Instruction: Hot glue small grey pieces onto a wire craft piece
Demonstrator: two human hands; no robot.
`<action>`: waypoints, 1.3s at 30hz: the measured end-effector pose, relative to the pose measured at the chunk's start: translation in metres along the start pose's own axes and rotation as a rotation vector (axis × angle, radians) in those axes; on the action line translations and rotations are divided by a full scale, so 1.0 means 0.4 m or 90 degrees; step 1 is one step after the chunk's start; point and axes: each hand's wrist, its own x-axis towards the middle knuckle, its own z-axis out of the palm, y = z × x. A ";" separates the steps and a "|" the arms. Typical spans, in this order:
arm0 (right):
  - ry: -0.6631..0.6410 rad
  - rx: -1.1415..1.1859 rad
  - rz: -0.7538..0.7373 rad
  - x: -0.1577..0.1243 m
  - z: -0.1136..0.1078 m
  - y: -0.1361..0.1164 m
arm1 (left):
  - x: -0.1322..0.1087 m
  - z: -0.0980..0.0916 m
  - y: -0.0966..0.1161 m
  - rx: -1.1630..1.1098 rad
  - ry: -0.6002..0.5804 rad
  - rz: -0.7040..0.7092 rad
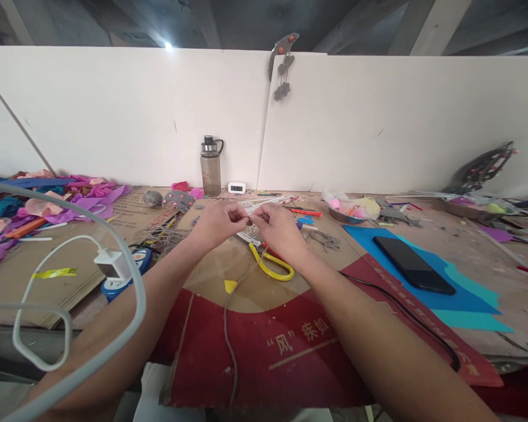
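Two bare hands are meeting above the middle of the work table, fingertips almost touching; the left hand [220,224] is pinching thumb against finger, and the right hand [279,227] is doing the same from the other side. Whatever is sitting between those tips is too small for me to make out. Grey cord [227,328] is trailing from below the right hand, curving down past a yellow scrap [230,286] and running over the red part of a cardboard sheet [264,375] toward its near edge; I cannot tell whether its upper end is in the fingers. Just under the hands, a yellow looped handle [277,276] is lying on the cardboard. Farther right, a black phone [413,265] is resting on a blue sheet [462,300], and a shallow bowl [345,219] is holding small coloured things and a clear bag. Over on the left, a white charger [114,265] is standing in a blue-and-white unit [143,258], and bright scraps [88,196] are piling up beyond. At the back, a grey-tinted bottle [210,173] is standing beside a small digital clock [236,187], while a dark crescent ornament [284,46] is hanging on the white panel [378,129] above.
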 end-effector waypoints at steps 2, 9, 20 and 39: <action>-0.039 0.046 0.024 0.005 -0.007 0.008 | 0.000 0.000 0.001 -0.002 0.005 -0.018; -0.065 0.119 0.041 0.005 -0.013 0.011 | 0.002 -0.001 -0.003 -0.086 -0.008 -0.093; -0.074 0.097 0.086 0.005 -0.036 -0.008 | 0.004 -0.025 -0.006 -0.267 -0.187 -0.123; 0.008 -0.038 -0.074 -0.009 -0.024 -0.011 | -0.005 0.014 0.002 -0.194 -0.080 -0.164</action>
